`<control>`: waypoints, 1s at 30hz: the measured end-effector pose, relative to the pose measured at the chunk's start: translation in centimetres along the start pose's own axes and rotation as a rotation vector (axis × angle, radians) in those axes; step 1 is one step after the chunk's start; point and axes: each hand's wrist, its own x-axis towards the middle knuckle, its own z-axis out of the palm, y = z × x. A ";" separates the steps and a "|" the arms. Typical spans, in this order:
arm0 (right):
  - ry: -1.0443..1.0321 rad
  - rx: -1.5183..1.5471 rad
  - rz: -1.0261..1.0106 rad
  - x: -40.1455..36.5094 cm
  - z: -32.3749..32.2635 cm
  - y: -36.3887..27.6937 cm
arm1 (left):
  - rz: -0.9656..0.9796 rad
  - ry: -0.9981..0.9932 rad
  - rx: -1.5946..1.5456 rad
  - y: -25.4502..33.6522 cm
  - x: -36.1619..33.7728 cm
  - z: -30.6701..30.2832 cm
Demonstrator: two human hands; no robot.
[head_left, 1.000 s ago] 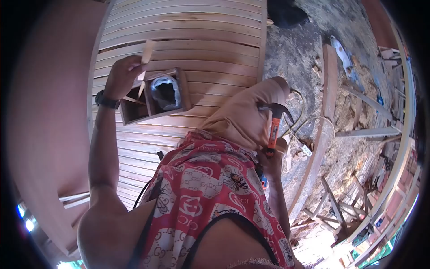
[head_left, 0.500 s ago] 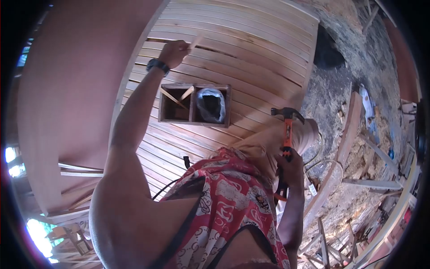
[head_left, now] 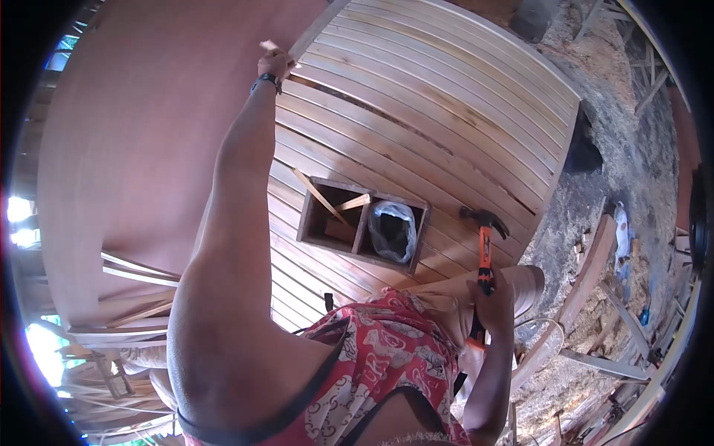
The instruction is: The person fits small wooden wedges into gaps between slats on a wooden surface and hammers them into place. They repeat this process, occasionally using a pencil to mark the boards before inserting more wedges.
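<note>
My left hand (head_left: 277, 64), with a dark watch on its wrist, is stretched far forward near the left edge of the slatted wooden panel (head_left: 416, 82). Its fingers are closed on a small, pale wood sliver (head_left: 267, 47), partly hidden and blurred. My right hand (head_left: 492, 297) grips a claw hammer (head_left: 485, 241) by its orange and black handle, the head pointing forward over the panel's near right part. Between the two hands a wooden box (head_left: 361, 229) with two compartments rests on the slats. Its left compartment holds wood strips (head_left: 320, 195); a clear plastic bag (head_left: 393, 230) lines the right one.
A large smooth brown sheet (head_left: 149, 149) stands along the left side. Several wood strips (head_left: 137, 271) lie at lower left. On the right, the dusty ground (head_left: 595, 320) carries sawdust, a long board (head_left: 587, 267) and loose offcuts.
My left hand has moved forward and left, from above the slats to the panel's edge. The view has shifted, so the box appears lower and farther right. My right hand still holds the hammer.
</note>
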 end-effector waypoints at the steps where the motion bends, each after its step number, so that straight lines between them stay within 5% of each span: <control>1: 0.154 -0.303 -0.267 -0.4 0.3 -0.4 | -0.073 0.048 -0.105 2.1 -1.0 -0.2; 6: 0.122 -0.223 -0.217 -1.7 1.3 -2.3 | -0.026 0.008 0.046 -1.6 5.3 1.2; 11: 0.172 -0.169 -0.264 -1.7 2.3 -1.7 | 0.121 -0.136 0.563 -0.5 5.0 2.6; 22: 0.137 -0.145 -0.115 -1.3 2.8 -2.9 | 0.016 -0.157 0.587 -2.4 7.7 3.1; 26: 0.119 -0.163 -0.129 -0.9 2.8 -2.9 | 0.181 -0.085 0.800 -0.8 4.0 3.5; 30: 0.139 -0.213 -0.200 -0.6 2.9 -3.0 | 0.111 -0.095 0.646 -4.3 5.6 3.6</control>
